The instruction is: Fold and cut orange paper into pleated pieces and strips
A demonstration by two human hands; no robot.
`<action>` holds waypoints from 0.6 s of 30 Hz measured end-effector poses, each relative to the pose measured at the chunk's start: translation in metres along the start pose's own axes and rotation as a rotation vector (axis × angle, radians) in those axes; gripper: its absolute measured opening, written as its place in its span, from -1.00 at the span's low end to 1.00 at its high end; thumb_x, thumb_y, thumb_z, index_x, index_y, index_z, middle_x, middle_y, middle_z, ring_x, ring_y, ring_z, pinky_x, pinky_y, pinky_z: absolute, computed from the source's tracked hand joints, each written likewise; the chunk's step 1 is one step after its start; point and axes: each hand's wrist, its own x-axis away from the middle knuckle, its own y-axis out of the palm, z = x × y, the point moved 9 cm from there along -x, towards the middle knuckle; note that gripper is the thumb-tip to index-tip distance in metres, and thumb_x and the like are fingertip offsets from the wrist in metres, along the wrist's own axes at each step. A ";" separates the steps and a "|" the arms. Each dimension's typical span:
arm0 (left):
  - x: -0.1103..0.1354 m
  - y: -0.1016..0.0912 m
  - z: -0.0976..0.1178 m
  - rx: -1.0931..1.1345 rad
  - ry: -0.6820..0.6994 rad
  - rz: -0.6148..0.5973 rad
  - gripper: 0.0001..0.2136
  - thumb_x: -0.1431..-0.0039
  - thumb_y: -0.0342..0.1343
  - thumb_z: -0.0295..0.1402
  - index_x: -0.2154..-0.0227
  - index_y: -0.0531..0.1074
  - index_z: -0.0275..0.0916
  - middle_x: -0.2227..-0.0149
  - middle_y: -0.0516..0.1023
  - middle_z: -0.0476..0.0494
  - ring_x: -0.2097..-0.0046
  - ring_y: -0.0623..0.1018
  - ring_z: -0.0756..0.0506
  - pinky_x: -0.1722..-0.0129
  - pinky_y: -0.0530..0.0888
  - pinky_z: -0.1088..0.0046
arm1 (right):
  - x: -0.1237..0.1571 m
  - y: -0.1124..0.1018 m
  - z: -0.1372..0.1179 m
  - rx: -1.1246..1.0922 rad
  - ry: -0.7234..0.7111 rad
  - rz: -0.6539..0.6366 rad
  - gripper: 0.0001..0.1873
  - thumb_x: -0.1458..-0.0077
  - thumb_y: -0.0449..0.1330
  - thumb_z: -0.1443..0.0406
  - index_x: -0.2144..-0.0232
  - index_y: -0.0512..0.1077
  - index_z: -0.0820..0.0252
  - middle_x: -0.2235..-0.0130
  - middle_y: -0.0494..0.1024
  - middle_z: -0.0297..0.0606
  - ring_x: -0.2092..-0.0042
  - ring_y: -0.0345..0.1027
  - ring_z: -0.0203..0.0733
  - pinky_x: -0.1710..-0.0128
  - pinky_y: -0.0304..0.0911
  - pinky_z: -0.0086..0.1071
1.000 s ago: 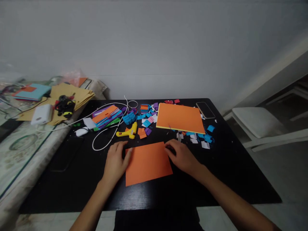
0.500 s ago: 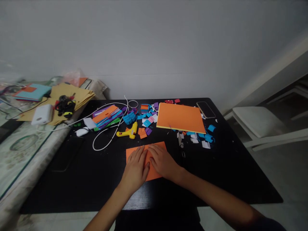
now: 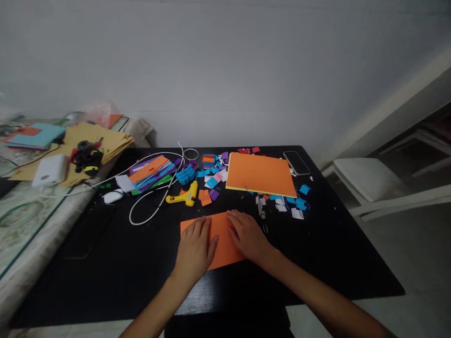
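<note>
An orange sheet of paper point(image 3: 221, 239) lies on the black table in front of me. My left hand point(image 3: 195, 246) rests flat on its left part, fingers stretched out toward the far edge. Over the right part lies my right hand point(image 3: 249, 236), its fingers extended and the palm down. A strip of bare orange shows between the two hands. Just beyond the sheet are a yellow glue gun point(image 3: 183, 195) and small orange paper pieces point(image 3: 205, 197). A pair of scissors point(image 3: 260, 206) lies past my right hand, partly hidden under paper.
A larger stack of orange and yellow sheets point(image 3: 261, 174) sits at the back right, near a phone point(image 3: 296, 163). Paper scraps point(image 3: 301, 204) are scattered around it. A white cable point(image 3: 136, 221) loops past folded coloured papers point(image 3: 151, 172). A white chair point(image 3: 369, 178) stands at the right.
My hands have slid apart on the orange sheet, the right one moving to the right and baring more paper between them. The camera view has shifted slightly.
</note>
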 end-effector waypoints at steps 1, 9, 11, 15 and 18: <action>0.002 -0.002 -0.005 -0.009 -0.007 0.004 -0.54 -0.42 0.04 -0.21 -0.25 0.36 -0.39 -0.17 0.53 -0.45 -0.18 0.52 -0.39 -0.11 0.49 0.02 | 0.000 0.000 0.000 0.005 -0.001 -0.003 -0.55 -0.33 0.06 0.42 -0.22 0.43 0.33 -0.27 0.49 0.07 -0.30 0.38 0.08 -0.32 0.27 0.07; 0.023 -0.013 -0.042 -0.116 -0.048 0.050 -0.52 -0.44 0.00 -0.20 -0.27 0.33 -0.42 -0.16 0.54 -0.47 -0.19 0.52 -0.41 -0.12 0.48 0.02 | -0.005 -0.004 -0.004 0.058 0.001 -0.026 -0.59 -0.32 0.07 0.42 -0.17 0.46 0.25 -0.22 0.53 0.02 -0.25 0.39 0.04 -0.32 0.21 0.02; 0.025 -0.013 -0.043 -0.107 -0.054 0.067 -0.53 -0.44 -0.01 -0.22 -0.27 0.33 -0.40 -0.17 0.53 -0.47 -0.20 0.51 -0.40 -0.13 0.46 0.02 | -0.011 -0.005 -0.010 0.092 0.001 -0.041 -0.65 -0.32 0.08 0.42 -0.09 0.50 0.26 -0.15 0.56 0.01 -0.19 0.40 0.06 -0.29 0.21 0.01; 0.026 -0.011 -0.042 -0.082 -0.055 0.083 -0.55 -0.45 -0.01 -0.23 -0.27 0.33 -0.40 -0.18 0.52 -0.47 -0.22 0.50 -0.39 -0.14 0.45 0.01 | -0.028 0.005 -0.031 0.165 -0.018 -0.091 -0.75 -0.33 0.07 0.42 0.09 0.55 0.26 0.04 0.55 0.03 0.01 0.39 0.08 -0.04 0.32 -0.07; 0.027 -0.011 -0.042 -0.066 -0.057 0.087 -0.54 -0.45 0.00 -0.24 -0.26 0.33 -0.43 -0.19 0.50 -0.49 -0.23 0.49 -0.39 -0.15 0.44 -0.01 | -0.041 0.020 -0.054 0.188 -0.075 -0.136 -0.76 -0.33 0.08 0.43 0.09 0.54 0.23 0.07 0.53 0.00 0.06 0.37 0.02 0.02 0.30 -0.15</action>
